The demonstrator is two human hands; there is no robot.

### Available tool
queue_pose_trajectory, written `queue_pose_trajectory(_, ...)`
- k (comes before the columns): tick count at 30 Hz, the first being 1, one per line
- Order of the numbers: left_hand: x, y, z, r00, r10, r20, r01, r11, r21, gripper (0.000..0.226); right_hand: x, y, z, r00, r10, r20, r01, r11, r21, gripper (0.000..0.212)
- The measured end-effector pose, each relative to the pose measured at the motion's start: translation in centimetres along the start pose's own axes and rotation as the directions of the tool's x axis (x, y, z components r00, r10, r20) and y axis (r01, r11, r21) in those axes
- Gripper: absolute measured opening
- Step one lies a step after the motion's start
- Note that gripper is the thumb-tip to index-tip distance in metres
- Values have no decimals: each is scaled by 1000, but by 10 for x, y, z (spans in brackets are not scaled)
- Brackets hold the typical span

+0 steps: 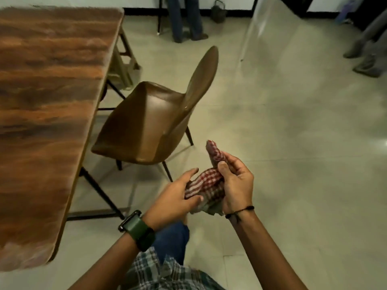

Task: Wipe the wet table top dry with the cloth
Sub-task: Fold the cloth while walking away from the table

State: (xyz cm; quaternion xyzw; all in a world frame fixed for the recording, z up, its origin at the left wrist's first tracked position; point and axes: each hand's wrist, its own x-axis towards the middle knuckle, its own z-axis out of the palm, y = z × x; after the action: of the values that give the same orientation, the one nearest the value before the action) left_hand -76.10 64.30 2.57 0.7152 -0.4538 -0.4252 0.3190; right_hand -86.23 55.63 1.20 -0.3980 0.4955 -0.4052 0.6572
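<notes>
Head view: cloth in both hands, right of table edge.

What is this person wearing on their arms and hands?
Both forearms are bare, with no sleeves or gloves in view. The left hand has a smartwatch on a wide dark green strap at the wrist. The right hand has a thin black cord bracelet, knotted, with loose ends.

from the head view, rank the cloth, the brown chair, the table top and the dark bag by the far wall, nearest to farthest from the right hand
1. cloth: gripped in the right hand itself, and also held by the left hand.
2. brown chair: just ahead and to the left.
3. table top: farther left, beyond the chair.
4. dark bag: far ahead, by the wall.
</notes>
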Motion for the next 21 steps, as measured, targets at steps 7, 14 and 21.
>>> queue_pose_trajectory(7, 154, 66, 21, 982, 181, 55, -179, 983, -38, 25, 125, -73, -47, 975, -101, -199, 116, 991, 65, 26)
queue_pose_trajectory(14, 316, 159, 15, 976, 220, 6, -212, 947, -242, 11, 284, -170, -62, 956, -101, -275, 139, 982, 125, 23)
queue_pose_trajectory(21, 456, 214, -15, 989, 55, -140, -108, 907, -406, 14, 438, -231, -53, 974, -86, -209, 120, 980, 156, 21)
